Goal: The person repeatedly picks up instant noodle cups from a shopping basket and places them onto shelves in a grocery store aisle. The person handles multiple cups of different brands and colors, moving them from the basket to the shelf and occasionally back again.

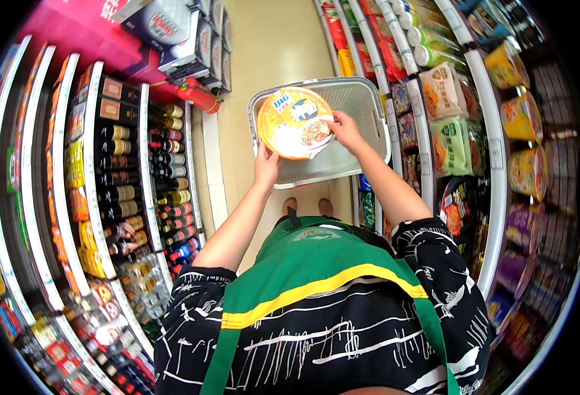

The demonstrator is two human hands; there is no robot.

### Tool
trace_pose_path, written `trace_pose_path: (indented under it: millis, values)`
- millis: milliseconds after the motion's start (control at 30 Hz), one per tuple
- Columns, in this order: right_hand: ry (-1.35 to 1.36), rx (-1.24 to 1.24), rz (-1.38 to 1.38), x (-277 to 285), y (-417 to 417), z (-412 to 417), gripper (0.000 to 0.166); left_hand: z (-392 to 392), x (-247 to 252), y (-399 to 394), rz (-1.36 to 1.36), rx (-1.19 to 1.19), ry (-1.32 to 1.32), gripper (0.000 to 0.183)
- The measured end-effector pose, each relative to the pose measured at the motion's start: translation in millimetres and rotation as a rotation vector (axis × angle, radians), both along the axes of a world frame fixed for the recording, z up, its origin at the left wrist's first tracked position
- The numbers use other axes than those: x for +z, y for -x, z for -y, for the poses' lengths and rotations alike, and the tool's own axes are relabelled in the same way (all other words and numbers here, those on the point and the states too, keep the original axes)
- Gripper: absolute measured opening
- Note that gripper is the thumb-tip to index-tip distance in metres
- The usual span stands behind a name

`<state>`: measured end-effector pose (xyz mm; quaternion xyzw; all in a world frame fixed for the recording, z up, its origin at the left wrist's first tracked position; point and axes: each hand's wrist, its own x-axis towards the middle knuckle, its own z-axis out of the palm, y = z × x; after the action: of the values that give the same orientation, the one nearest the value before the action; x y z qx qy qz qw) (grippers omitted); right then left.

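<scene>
Both my hands hold a large round instant-noodle bowl [295, 123] with an orange rim and a printed lid facing up at me. My left hand [267, 168] grips its lower left edge, and my right hand [345, 131] grips its right edge. Below the bowl is a light grey plastic basket [381, 116] with perforated walls. The bowl covers the basket's left part. In the visible part of the basket I see only its bare inside.
On the right, shelves hold noodle packets [450, 145], tubs [522, 116] and bottles with pale caps [425, 54]. The left shelves carry wine bottles [171, 185] and packaged goods. A red fire extinguisher [198, 96] and stacked cartons [191, 44] stand at the aisle's far left.
</scene>
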<state>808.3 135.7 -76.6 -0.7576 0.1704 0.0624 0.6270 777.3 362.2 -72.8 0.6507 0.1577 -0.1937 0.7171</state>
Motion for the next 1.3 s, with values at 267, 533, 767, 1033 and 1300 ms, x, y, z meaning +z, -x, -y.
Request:
trace_pose_path:
  millis: [267, 533, 767, 1033, 1300]
  values:
    - [-0.203, -0.223, 0.068, 50.3, 109.2, 4.5, 0.038, -11.6, 47.9, 3.8, 0.213, -0.409, 0.136, 0.048]
    - [-0.289, -0.581, 0.127, 112.4, 221.5, -11.8, 0.04, 17.2, 98.9, 42.9, 0.169, -0.741, 0.274, 0.05]
    - [-0.25, -0.834, 0.183, 124.4, 327.6, -24.8, 0.04, 51.7, 120.6, 95.1, 0.136, -1.051, 0.297, 0.049]
    - [-0.241, -1.069, 0.271, 134.2, 469.7, -49.3, 0.046, 90.1, 130.6, 204.7, 0.119, -1.261, 0.344, 0.047]
    - [-0.231, -1.24, 0.358, 137.2, 621.4, -77.8, 0.043, 106.4, 130.5, 339.0, 0.12, -1.497, 0.286, 0.048]
